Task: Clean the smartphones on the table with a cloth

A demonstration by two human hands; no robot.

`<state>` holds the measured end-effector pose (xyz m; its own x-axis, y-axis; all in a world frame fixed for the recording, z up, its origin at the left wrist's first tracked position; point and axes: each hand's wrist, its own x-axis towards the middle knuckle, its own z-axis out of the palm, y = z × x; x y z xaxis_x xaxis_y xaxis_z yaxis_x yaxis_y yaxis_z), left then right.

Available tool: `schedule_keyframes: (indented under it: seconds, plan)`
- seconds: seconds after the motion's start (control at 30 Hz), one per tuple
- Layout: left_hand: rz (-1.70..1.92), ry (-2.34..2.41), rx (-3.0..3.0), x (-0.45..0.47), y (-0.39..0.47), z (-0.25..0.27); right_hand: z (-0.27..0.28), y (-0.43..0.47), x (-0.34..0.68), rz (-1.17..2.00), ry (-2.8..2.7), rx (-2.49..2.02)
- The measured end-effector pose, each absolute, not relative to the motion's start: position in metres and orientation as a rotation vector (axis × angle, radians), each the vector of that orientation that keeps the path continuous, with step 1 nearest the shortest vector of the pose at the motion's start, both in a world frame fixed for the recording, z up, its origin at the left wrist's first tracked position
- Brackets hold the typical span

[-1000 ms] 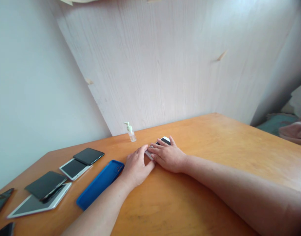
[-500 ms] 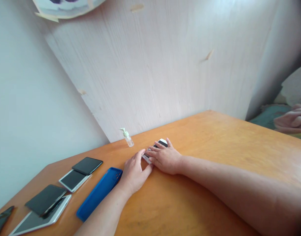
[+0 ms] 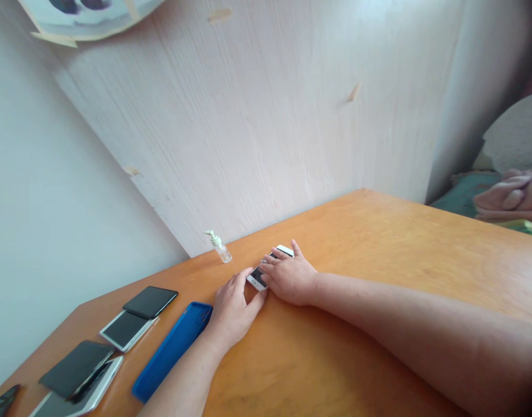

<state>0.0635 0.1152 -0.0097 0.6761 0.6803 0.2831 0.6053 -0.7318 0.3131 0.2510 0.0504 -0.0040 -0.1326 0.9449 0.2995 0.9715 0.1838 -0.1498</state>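
Note:
A white smartphone with a dark screen lies on the wooden table, partly covered by both hands. At its near end, my left hand grips the edge between fingertips and thumb. My right hand rests across the screen, fingers stretched out and apart; whether anything thin is under them I cannot tell. Left of my left forearm lies a blue phone case. A small clear pump bottle with a pale pump head stands behind the phone.
At the left, a black tablet overlaps a white-framed one. Nearer, a dark device lies on a white tablet. A dark phone is at the left corner. A panelled wall rises behind the table.
My right hand has slid slightly along the screen away from my left hand, baring more of the near end. The camera view has shifted a little; the left hand keeps its grip.

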Motion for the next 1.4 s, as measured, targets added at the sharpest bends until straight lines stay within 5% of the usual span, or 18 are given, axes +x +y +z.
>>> schedule_keyframes:
  seconds: [0.13, 0.4, 0.63, 1.4]
  plan:
    - [0.589, 1.044, 2.704, 0.064, 0.116, -0.012, 0.002, 0.055, 0.263, -0.060, -1.936, -2.092]
    - [0.590, 0.995, 2.700, 0.063, 0.118, -0.012, 0.003, 0.038, 0.233, -0.273, -2.285, -1.693]
    - [0.589, 1.041, 2.692, 0.063, 0.115, -0.010, 0.016, 0.046, 0.248, -0.152, -2.067, -2.166]
    - [0.585, 1.053, 2.695, 0.064, 0.114, -0.008, 0.035, 0.024, 0.226, -0.135, -2.443, -2.164]
